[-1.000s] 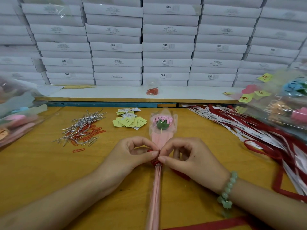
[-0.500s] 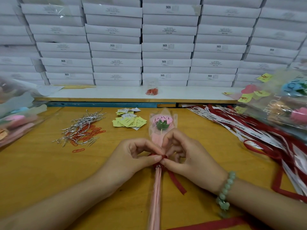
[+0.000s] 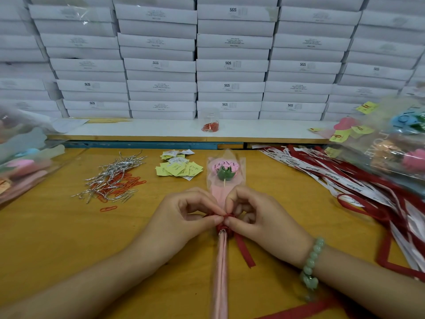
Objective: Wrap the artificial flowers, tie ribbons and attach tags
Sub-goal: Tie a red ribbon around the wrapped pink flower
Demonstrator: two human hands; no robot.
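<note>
I see my left hand (image 3: 184, 217) and right hand (image 3: 264, 224) meeting mid-desk (image 3: 57, 238), fingers (image 3: 213, 219) of both pinching the red ribbon (image 3: 245, 252) knotted round the wrapped flower (image 3: 226, 169), whose head points toward the far edge.

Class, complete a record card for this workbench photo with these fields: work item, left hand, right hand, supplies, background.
work item: wrapped artificial flower lying on the wooden table, bloom pointing away from the person
left hand: pinches the red ribbon at the wrap's neck
right hand: pinches the same knot; green bead bracelet on the wrist
supplies: silver ties and red clips on the left, paper tags in the middle, loose ribbons on the right
background: stacked white boxes
</note>
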